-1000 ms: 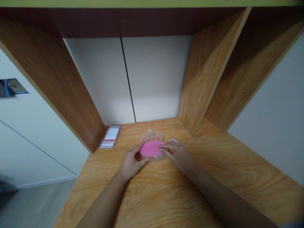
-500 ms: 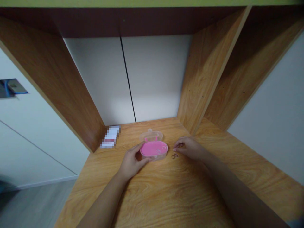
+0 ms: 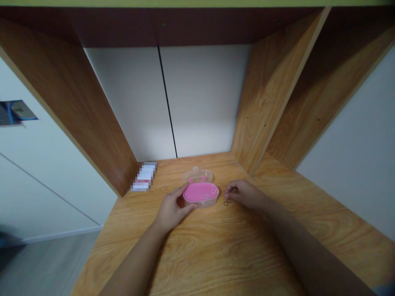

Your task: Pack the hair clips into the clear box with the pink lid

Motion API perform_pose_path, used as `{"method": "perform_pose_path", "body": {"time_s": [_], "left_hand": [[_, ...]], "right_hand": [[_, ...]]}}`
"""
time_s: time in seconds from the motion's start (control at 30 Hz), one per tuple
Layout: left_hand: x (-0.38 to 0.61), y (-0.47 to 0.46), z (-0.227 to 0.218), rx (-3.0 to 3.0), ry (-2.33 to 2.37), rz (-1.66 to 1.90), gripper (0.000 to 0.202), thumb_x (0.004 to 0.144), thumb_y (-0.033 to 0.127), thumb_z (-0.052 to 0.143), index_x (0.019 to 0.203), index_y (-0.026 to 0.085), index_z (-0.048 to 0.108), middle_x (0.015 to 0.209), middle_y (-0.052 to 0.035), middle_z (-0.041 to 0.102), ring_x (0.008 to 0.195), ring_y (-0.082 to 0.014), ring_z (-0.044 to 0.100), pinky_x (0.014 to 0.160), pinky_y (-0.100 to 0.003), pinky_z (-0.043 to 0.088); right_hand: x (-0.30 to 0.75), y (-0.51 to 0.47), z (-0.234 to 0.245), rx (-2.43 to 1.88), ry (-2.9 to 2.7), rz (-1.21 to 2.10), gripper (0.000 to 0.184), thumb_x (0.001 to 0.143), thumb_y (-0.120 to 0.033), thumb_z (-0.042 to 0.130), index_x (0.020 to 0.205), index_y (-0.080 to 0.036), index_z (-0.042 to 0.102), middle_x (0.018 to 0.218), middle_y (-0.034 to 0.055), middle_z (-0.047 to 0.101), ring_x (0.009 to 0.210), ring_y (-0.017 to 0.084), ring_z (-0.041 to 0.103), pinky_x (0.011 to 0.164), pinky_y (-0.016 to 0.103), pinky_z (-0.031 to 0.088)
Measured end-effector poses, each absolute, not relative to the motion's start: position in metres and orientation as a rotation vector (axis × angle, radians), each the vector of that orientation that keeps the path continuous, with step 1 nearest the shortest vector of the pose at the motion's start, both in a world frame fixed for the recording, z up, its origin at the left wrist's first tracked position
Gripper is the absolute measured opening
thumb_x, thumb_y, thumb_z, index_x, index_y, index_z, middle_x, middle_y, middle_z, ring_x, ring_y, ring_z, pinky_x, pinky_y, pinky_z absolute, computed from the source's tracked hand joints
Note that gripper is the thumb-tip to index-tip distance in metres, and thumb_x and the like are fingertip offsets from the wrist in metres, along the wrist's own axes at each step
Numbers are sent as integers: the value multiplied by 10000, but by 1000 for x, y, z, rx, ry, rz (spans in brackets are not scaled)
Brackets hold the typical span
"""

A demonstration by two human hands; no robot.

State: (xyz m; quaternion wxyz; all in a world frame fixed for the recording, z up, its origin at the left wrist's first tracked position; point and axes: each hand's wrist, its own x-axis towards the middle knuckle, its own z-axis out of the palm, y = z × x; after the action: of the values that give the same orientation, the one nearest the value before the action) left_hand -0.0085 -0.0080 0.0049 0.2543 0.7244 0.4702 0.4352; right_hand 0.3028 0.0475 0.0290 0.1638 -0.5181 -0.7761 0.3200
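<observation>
A small oval clear plastic box [image 3: 208, 203] with a pink top surface [image 3: 199, 191] sits on the wooden desktop, its clear lid [image 3: 197, 176] tipped open behind it. Small pale ring-like shapes [image 3: 214, 190] show on the right part of the pink surface; whether they are loose or printed I cannot tell. My left hand [image 3: 170, 210] grips the box's left end, thumb in front and fingers behind. Right of the box, my right hand [image 3: 242, 193] is pinched at the desktop; what sits in its fingertips is too small to make out. Thin dark rings [image 3: 227, 202] lie just below those fingertips.
A pixelated pale item [image 3: 144, 176] lies at the back left, against the wooden side panel [image 3: 77, 107]. A white back panel [image 3: 197, 98] and a right wooden divider [image 3: 271, 90] enclose the desktop [image 3: 203, 250]. A shelf [image 3: 197, 26] hangs above.
My right fingertips have come down slightly, closer to the dark rings. My left hand keeps its hold on the box. The whole view has shifted a little.
</observation>
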Motion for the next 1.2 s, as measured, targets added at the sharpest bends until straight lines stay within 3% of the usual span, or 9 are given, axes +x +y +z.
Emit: {"method": "perform_pose_path", "body": {"time_s": [0.33, 0.53, 0.8, 1.2], "left_hand": [[-9, -7, 3, 1970, 1295, 1171, 728, 736, 371, 838, 1394, 214, 571, 1353, -132, 649, 1210, -296, 639, 1081, -476, 483], [-9, -7, 2, 1986, 1285, 1173, 729, 749, 380, 831, 1406, 224, 558, 1360, -125, 645, 1214, -290, 640, 1089, -470, 481], [-9, -6, 1, 1990, 1284, 1169, 726, 758, 396, 824, 1408, 220, 551, 1372, -116, 639, 1224, -279, 634, 1093, -462, 479], [-8, -8, 5, 1989, 1315, 1149, 722, 750, 348, 830, 1404, 210, 557, 1347, -122, 654, 1200, -285, 645, 1075, -460, 491]], "right_hand": [[308, 52, 33, -1500, -2318, 557, 179, 830, -319, 635, 839, -208, 775, 882, 66, 771, 798, 207, 676, 710, 286, 471], [309, 44, 34, -1529, -2317, 808, 253, 778, -435, 701, 746, -190, 753, 703, 34, 742, 622, 168, 629, 536, 250, 406], [313, 46, 25, -1545, -2298, 840, 138, 776, -300, 679, 778, -179, 745, 733, 26, 750, 625, 158, 640, 551, 239, 429], [300, 39, 31, -1385, -2365, 834, 158, 789, -314, 673, 804, -180, 756, 777, 45, 740, 681, 168, 651, 585, 245, 449]]}}
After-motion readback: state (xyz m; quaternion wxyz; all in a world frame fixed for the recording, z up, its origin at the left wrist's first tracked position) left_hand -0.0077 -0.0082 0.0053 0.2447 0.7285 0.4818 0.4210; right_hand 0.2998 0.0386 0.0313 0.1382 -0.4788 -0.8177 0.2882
